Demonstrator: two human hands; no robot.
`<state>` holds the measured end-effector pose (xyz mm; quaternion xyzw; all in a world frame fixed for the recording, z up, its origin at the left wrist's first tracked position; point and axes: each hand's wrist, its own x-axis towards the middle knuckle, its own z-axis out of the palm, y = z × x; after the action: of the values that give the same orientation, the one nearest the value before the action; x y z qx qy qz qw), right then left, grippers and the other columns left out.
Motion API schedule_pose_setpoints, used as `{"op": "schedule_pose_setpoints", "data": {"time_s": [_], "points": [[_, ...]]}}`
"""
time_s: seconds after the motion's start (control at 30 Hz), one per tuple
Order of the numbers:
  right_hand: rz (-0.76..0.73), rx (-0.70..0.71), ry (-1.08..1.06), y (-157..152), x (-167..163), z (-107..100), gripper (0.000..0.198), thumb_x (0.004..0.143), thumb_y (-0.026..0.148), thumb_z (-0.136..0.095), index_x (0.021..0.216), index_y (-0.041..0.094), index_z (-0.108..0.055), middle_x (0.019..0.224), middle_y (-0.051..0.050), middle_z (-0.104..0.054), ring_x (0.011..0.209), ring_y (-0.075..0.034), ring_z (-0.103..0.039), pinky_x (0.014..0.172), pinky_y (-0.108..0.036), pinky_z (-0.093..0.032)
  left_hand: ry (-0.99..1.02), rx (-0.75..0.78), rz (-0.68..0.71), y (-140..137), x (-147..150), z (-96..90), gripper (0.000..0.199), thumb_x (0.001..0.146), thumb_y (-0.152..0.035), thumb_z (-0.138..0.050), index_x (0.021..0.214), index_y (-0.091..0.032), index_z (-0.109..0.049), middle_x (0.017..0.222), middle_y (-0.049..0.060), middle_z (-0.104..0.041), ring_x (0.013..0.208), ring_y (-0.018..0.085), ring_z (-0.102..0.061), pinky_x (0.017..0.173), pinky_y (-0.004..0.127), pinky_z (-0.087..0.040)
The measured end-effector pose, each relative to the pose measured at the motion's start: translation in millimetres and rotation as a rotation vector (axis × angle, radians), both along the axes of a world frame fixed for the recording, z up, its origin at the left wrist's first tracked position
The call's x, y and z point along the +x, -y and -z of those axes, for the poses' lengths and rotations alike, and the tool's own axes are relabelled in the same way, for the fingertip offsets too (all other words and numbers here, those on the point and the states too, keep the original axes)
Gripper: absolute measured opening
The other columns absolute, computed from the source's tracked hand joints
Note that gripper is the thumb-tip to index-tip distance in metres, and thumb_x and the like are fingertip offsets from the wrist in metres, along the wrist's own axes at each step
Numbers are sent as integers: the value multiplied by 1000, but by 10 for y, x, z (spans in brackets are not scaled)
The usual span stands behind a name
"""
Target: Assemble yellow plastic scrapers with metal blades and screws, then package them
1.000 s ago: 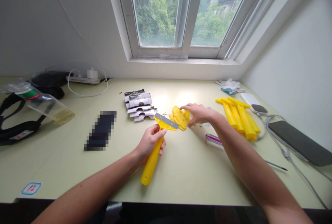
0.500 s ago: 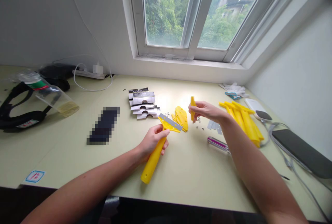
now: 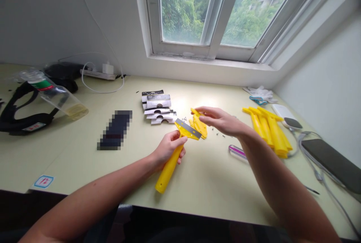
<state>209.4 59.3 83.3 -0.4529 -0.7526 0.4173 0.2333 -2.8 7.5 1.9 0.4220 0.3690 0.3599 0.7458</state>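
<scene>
My left hand (image 3: 172,147) is closed around the handle of a yellow scraper (image 3: 168,171), just below its head. A grey metal blade (image 3: 184,127) lies across that head, angled toward the pile of yellow plates. My right hand (image 3: 220,119) has a small yellow plate (image 3: 195,113) at its fingertips, thumb and fingers at its edge. Directly beneath are more yellow plates (image 3: 203,132), partly covered by the blade and the hand. Several small screws (image 3: 217,134) lie just right of them. The purple-and-clear screwdriver (image 3: 237,150) is partly hidden by my right forearm.
Several yellow handles (image 3: 266,132) are piled at the right, near a white glove (image 3: 261,93) and a black power bank (image 3: 332,160) with cables. White card boxes (image 3: 158,108) stand behind my left hand. A plastic bottle (image 3: 60,98) lies at the left, a pixelated dark object (image 3: 115,130) nearer.
My right hand has moved left with the small yellow plate, from above the screws to over the yellow plates. My left hand keeps its hold on the scraper. The view has shifted slightly.
</scene>
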Motion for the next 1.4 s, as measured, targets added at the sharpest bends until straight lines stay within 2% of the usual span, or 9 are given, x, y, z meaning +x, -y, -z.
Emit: {"op": "schedule_pose_setpoints", "data": {"time_s": [0.07, 0.13, 0.3, 0.43, 0.7, 1.03, 1.1, 1.27, 1.4], "points": [[-31, 46, 19, 52, -39, -32, 43, 83, 44, -61, 117, 18, -64, 115, -9, -64, 99, -20, -60, 83, -31, -50, -2, 8, 3, 0, -1, 3, 34, 79, -42, -68, 97, -16, -54, 80, -1, -48, 49, 7, -49, 34, 19, -40], [-11, 54, 19, 90, -67, -65, 37, 84, 41, -61, 113, 18, -67, 113, -8, -67, 98, -21, -63, 85, -33, -52, -3, 14, 5, 1, -3, 10, 33, 80, -42, -67, 97, -17, -54, 81, -1, -48, 50, 7, -49, 34, 18, -40], [112, 33, 76, 121, -78, -120, 28, 81, 35, -63, 101, 17, -72, 96, -7, -72, 83, -19, -66, 69, -27, -53, 8, 18, 12, 7, -3, 22, 31, 81, -41, -66, 95, -16, -53, 78, -2, -45, 50, 7, -49, 34, 18, -41], [104, -43, 118, 108, -96, -73, 34, 79, 37, -66, 106, 18, -71, 83, -5, -71, 65, -15, -62, 53, -23, -47, 3, 13, 15, 15, 1, 12, 34, 80, -42, -67, 97, -17, -54, 78, -2, -46, 50, 8, -49, 34, 18, -41], [83, -51, 128, 72, -235, 71, 23, 78, 36, -65, 93, 20, -70, 81, -3, -71, 64, -14, -63, 51, -21, -47, -3, -2, 20, 25, 2, -1, 34, 79, -42, -68, 97, -17, -53, 74, -3, -46, 49, 8, -50, 34, 19, -41], [127, 190, 351, 120, -366, 99, 21, 77, 41, -65, 79, 20, -67, 76, -1, -62, 63, -10, -53, 52, -21, -36, -19, -35, -16, 58, 27, -95, 33, 86, -50, -58, 90, -19, -47, 60, -7, -43, 35, 6, -42, 29, 17, -37], [134, 157, 328, 96, -353, 114, 28, 75, 46, -66, 84, 20, -65, 77, -1, -61, 64, -11, -53, 52, -21, -36, -24, -40, -28, 58, 30, -103, 33, 86, -49, -59, 89, -19, -47, 59, -7, -44, 33, 6, -41, 28, 17, -36], [30, -114, 178, 64, -348, 132, 28, 78, 42, -64, 82, 15, -65, 74, -3, -64, 61, -10, -54, 53, -21, -39, -15, -24, -37, 56, 25, -95, 34, 84, -49, -61, 93, -19, -48, 61, -7, -47, 34, 7, -44, 28, 18, -36], [-14, -163, 83, 67, -350, 158, 27, 78, 40, -64, 78, 13, -64, 69, -1, -61, 60, -8, -50, 53, -20, -37, -3, 15, -33, 43, 2, -83, 38, 83, -52, -63, 91, -18, -48, 63, -6, -49, 35, 8, -47, 29, 18, -36]]}}
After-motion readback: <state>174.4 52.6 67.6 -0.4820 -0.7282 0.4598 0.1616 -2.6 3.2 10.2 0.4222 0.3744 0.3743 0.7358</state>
